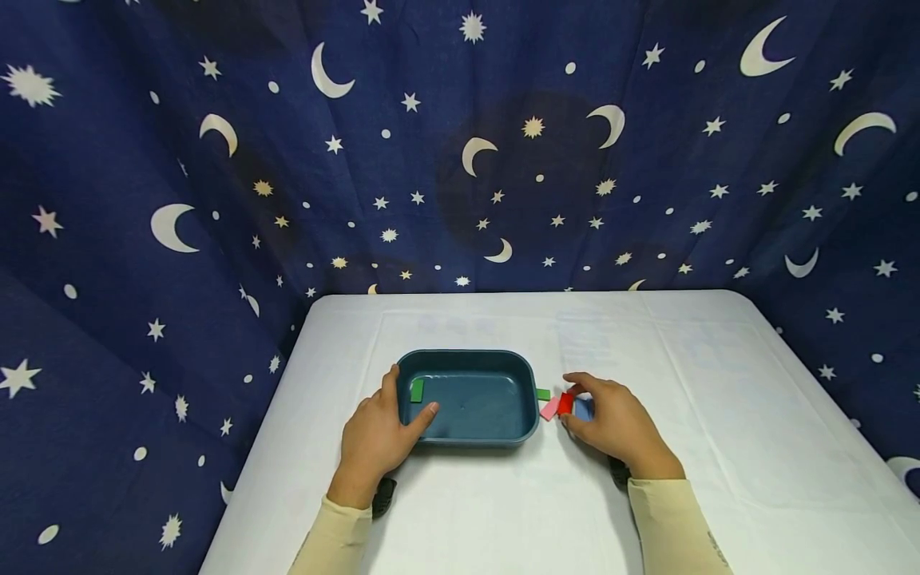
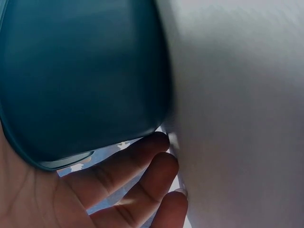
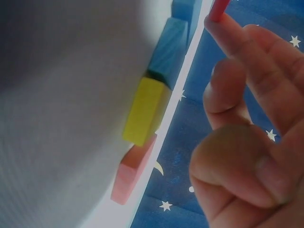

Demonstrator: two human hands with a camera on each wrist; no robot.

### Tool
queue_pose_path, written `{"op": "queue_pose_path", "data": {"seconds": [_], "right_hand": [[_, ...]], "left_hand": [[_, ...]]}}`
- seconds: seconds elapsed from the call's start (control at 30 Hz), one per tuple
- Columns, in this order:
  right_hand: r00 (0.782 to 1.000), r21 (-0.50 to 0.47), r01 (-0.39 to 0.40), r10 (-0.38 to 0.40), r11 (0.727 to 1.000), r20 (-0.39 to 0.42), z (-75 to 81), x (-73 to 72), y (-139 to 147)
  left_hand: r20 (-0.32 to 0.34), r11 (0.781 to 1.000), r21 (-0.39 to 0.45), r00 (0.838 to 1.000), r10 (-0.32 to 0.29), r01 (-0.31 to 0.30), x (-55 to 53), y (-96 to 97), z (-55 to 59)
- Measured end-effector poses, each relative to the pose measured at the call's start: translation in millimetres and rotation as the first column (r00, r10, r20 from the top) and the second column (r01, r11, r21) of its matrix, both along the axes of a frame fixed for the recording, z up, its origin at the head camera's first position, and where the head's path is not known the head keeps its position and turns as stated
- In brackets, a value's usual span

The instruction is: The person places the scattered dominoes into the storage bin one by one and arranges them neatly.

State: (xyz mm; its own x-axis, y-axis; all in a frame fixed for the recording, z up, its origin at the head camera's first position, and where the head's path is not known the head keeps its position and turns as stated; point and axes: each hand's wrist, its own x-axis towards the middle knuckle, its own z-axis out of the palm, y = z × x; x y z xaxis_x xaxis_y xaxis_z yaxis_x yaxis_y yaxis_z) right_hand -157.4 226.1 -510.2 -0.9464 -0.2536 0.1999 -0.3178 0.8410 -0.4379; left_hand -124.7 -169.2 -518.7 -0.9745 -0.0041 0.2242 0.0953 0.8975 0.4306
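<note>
A blue-green plastic tub sits on the table with a green block inside near its left end. My left hand holds that end, thumb over the front rim and fingers along the outer wall; in the left wrist view they lie beneath the tub's edge. Between the thumb and fingertips of my right hand is a red block, just right of the tub. Under and beside that hand lie a pink block, a blue block and another green block.
In the right wrist view a yellow block stands in a row between a blue and a pink block on the white cloth. The white-covered table ends at a dark blue curtain with moons and stars.
</note>
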Motion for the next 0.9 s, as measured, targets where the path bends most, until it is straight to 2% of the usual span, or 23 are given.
{"op": "queue_pose_path", "data": {"seconds": [0.63,0.9], "right_hand": [[1.0,0.013,0.006,-0.005,1.0,-0.014,-2.0,0.9,-1.9],[0.998,-0.004,0.005,-0.006,1.0,-0.056,-1.0,2.3,-2.5]], "left_hand": [[0.013,1.0,-0.006,1.0,0.005,-0.005,-1.0,-0.4,-2.5],[-0.006,1.0,-0.003,1.0,0.001,-0.001,-1.0,-0.3,-2.3]]}}
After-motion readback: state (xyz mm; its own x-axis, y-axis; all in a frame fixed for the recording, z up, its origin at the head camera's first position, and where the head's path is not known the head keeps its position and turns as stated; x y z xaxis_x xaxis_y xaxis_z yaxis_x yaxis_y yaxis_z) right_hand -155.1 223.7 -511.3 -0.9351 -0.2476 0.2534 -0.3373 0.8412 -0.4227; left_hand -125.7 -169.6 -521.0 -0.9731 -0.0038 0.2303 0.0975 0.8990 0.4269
